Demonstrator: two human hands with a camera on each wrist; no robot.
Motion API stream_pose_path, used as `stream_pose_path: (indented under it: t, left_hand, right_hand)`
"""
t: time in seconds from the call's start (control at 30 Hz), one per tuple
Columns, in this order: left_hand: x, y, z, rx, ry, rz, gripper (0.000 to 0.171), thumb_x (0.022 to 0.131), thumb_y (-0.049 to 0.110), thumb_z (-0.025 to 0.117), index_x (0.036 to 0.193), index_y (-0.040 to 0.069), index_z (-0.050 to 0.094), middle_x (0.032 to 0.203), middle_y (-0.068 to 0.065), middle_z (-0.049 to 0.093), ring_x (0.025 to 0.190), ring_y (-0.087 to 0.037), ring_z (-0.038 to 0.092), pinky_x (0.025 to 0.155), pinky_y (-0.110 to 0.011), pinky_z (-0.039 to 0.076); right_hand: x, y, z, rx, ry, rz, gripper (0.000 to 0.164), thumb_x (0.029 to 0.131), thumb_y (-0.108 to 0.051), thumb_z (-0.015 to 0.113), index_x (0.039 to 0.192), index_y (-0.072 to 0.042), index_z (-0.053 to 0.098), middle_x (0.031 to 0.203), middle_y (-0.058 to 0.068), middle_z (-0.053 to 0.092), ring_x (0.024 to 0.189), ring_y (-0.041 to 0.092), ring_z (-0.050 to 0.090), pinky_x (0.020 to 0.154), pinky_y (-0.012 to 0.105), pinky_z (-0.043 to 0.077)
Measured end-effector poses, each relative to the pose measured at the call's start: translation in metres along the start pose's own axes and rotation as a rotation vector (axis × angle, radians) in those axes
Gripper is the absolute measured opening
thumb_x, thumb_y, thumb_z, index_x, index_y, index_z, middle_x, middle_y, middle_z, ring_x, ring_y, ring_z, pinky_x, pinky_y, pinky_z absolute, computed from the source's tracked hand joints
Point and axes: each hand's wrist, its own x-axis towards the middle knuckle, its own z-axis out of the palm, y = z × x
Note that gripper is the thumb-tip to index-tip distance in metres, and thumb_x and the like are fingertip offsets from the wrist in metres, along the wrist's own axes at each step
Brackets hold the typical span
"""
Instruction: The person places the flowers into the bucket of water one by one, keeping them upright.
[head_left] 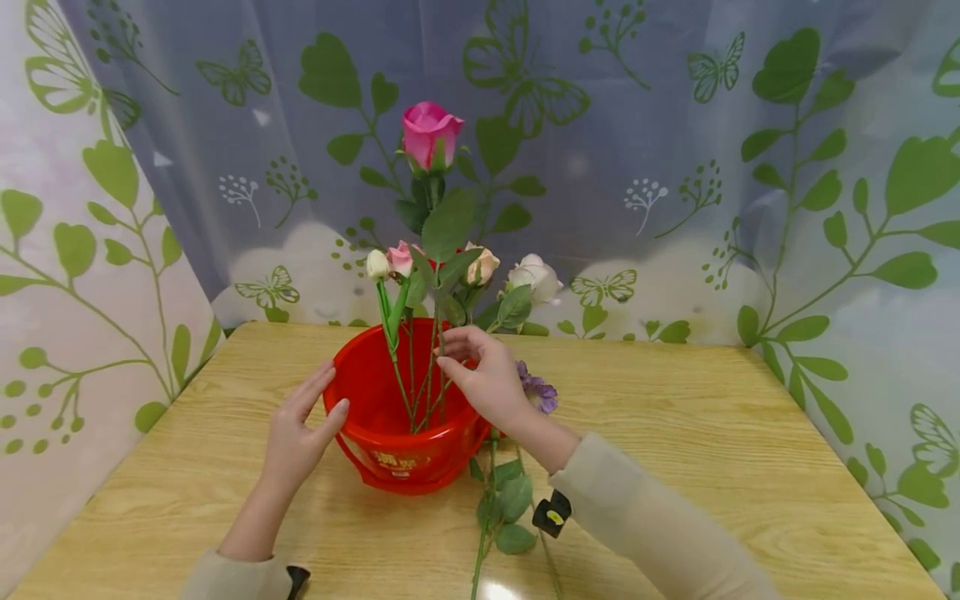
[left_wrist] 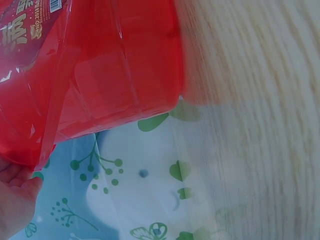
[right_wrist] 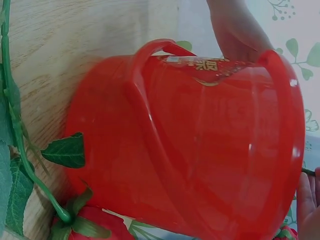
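Note:
A red plastic bucket (head_left: 401,467) stands on the wooden table with several artificial flowers upright in it. My right hand (head_left: 487,379), over the bucket's right side, pinches the stem of the tall pink rose (head_left: 431,137) between thumb and fingers. Lower around it are a white tulip (head_left: 378,265), a small pink flower (head_left: 401,258), a peach rose (head_left: 483,265) and a white rose (head_left: 535,279). My left hand (head_left: 296,433) rests against the bucket's left rim, fingers nearly straight. The left wrist view has its fingers (left_wrist: 20,177) at the rim.
Right of the bucket, a purple flower (head_left: 538,392) and leafy stems (head_left: 491,508) lie on the table (head_left: 675,467). In the right wrist view a red rose (right_wrist: 102,225) lies by the bucket's base. A patterned curtain (head_left: 660,150) hangs behind.

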Motion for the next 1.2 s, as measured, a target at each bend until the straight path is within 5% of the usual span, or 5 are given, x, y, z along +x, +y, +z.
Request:
stream_pose_path:
  t: [0.33, 1.2]
  left_hand:
    - [0.000, 0.000, 0.001, -0.004, 0.002, 0.008, 0.042, 0.076, 0.005, 0.065, 0.115, -0.006, 0.055, 0.122, -0.013, 0.052, 0.112, -0.027, 0.047, 0.089, -0.009, 0.031]
    - [0.000, 0.002, 0.000, -0.034, 0.016, 0.023, 0.040, 0.076, 0.000, 0.064, 0.115, -0.006, 0.056, 0.121, -0.015, 0.053, 0.111, -0.030, 0.047, 0.090, -0.009, 0.030]
  right_hand:
    - [0.001, 0.005, 0.009, -0.111, -0.043, -0.049, 0.020, 0.081, -0.003, 0.061, 0.101, -0.001, 0.060, 0.089, 0.007, 0.063, 0.082, 0.016, 0.059, 0.063, 0.026, 0.047]
    - [-0.004, 0.005, 0.013, -0.112, -0.092, -0.054, 0.018, 0.082, -0.005, 0.061, 0.100, -0.005, 0.061, 0.092, 0.007, 0.064, 0.079, 0.014, 0.059, 0.062, 0.023, 0.048]
